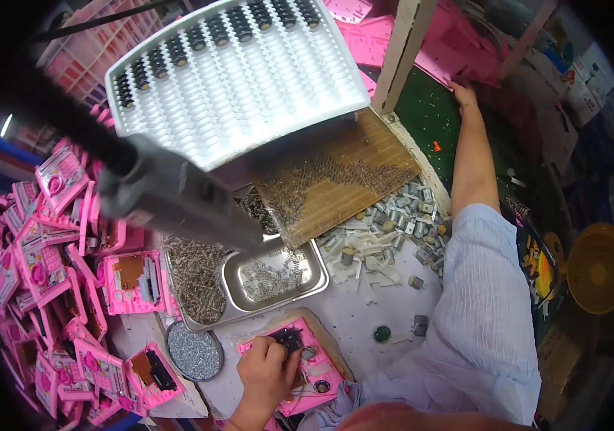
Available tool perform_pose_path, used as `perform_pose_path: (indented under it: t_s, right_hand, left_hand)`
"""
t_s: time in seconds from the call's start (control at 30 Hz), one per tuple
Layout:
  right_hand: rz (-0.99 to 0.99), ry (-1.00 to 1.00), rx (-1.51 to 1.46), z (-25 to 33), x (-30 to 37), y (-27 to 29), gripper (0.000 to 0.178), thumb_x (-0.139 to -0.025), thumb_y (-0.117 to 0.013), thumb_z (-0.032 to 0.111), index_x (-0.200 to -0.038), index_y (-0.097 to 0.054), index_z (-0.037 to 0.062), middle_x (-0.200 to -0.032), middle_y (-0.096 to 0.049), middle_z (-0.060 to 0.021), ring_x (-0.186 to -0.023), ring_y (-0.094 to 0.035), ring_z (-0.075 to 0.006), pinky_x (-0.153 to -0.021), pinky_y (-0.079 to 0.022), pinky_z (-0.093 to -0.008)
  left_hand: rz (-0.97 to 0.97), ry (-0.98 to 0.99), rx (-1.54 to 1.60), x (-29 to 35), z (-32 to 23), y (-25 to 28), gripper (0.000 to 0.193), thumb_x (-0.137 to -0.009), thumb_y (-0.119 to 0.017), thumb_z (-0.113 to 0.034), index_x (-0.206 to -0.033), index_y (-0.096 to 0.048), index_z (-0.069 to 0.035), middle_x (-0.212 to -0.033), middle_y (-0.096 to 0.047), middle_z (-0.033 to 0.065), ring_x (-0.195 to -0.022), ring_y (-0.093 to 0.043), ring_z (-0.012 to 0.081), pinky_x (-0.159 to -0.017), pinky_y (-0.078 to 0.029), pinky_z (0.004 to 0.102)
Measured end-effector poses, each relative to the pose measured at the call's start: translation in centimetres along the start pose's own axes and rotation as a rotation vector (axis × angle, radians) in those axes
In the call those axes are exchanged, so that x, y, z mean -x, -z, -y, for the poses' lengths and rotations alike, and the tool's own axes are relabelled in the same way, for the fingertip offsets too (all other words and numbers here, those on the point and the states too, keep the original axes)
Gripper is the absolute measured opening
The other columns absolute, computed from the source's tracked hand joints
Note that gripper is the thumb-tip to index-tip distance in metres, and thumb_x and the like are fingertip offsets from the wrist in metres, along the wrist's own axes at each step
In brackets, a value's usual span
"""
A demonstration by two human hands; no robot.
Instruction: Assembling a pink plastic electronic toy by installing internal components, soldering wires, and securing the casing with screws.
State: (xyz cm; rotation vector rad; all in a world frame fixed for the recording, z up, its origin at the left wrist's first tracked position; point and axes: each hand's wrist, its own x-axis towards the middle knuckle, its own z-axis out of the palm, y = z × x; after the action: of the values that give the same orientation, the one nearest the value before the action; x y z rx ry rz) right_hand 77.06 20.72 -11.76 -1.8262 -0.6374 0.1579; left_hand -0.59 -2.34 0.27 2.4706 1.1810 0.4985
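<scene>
Left hand [265, 370] curled; right hand [463, 93] forward (arm [476, 161] outstretched).

Looks like a workshop for making lots of the same thing. Shows this with a big heap of pink cases [41, 266], all much alike, on the left. Also has 1 white tray [249, 93] with black parts [217, 29] in neat rows, 1 shiny metal pan [314, 262] with tiny bits [271, 280] inside, little metal pieces [321, 172] on a brown board [386, 136], and small grey blocks [411, 226] piled on the table [364, 316].

The white tray [249, 97] gleams amid dark, curving edges.
</scene>
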Motion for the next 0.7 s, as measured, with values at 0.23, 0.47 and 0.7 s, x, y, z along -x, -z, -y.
perform_pose_path:
  t_s: [0.23,0.47,0.7]
  right_hand:
    - [-0.238,0.171,-0.294,10.7,3.1,1.2,0.018,-0.086,-0.072,0.009,-0.102,-0.072,0.0015,-0.1,-0.07,-0.0099,-0.087,-0.067,-0.0218,-0.08,-0.054,-0.0357]
    - [-0.233,0.77,-0.372,23.9,24.4,11.8,0.025,-0.093,-0.064,0.004,-0.117,-0.063,0.0011,-0.11,-0.064,-0.0084,-0.103,-0.064,-0.0186,-0.088,-0.052,-0.0315]
    - [0.605,0.417,-0.74,30.3,52.1,16.2,0.02,-0.096,-0.059,0.005,-0.115,-0.059,-0.0016,-0.107,-0.062,-0.0078,-0.089,-0.059,-0.0111,-0.081,-0.049,-0.0254]
  left_hand:
    - [-0.08,-0.06,0.004,-0.5,-0.1,-0.3,0.031,-0.073,-0.084,-0.016,-0.081,-0.056,-0.008,-0.086,-0.056,0.01,-0.067,-0.061,0.0298,-0.057,-0.05,0.04]
    - [-0.036,-0.077,0.063,0.9,0.6,0.2,0.027,-0.077,-0.077,-0.016,-0.095,-0.059,-0.007,-0.097,-0.057,0.0138,-0.079,-0.064,0.0349,-0.068,-0.053,0.0446]
    - [-0.203,-0.121,0.55,0.2,1.0,4.9,0.07,-0.077,-0.085,-0.031,-0.135,-0.056,-0.003,-0.124,-0.057,0.0098,-0.113,-0.056,0.0222,-0.1,-0.045,0.0373]
